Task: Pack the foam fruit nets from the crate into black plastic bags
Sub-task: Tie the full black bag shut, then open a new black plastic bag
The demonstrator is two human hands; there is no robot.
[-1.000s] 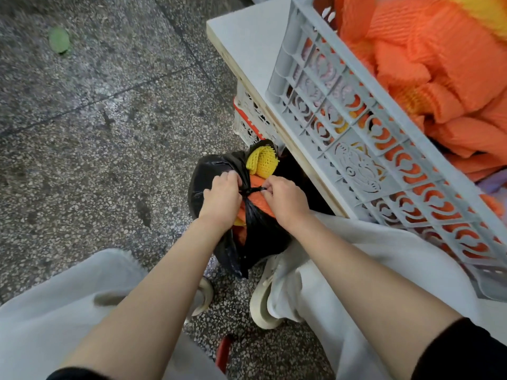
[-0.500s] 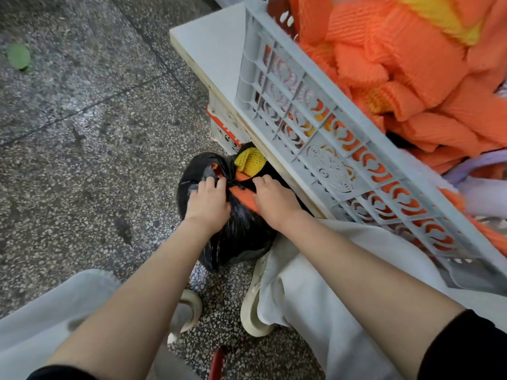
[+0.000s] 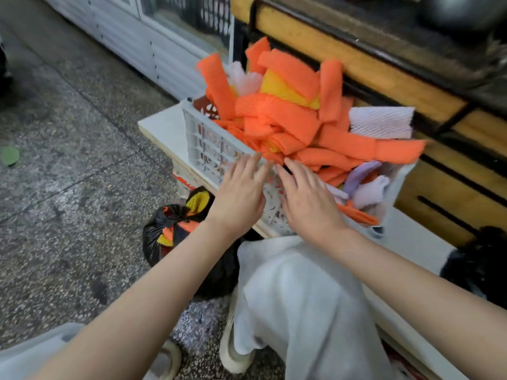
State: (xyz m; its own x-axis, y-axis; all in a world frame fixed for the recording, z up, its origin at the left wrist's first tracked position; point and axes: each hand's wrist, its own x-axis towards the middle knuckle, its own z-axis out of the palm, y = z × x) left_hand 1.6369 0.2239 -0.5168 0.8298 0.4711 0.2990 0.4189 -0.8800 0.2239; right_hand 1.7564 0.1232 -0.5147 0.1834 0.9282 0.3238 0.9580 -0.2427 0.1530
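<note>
A white plastic crate sits on a low white board, heaped with orange, yellow and pale purple foam fruit nets. Both my hands hover in front of its near wall with fingers straight and spread, holding nothing. My left hand is at the crate's near rim and my right hand is beside it, fingertips close to the lowest orange nets. On the floor below my left forearm stands a tied black plastic bag with orange and yellow nets poking out of its knot.
The white board carries the crate and juts over the speckled stone floor. A wooden counter runs behind the crate. Another black bag lies at the right edge. My knees in white trousers are below the hands.
Both hands let go of the knot on the black bag and rose to the crate's near wall, now spread flat. The view swung up from the floor to the crate.
</note>
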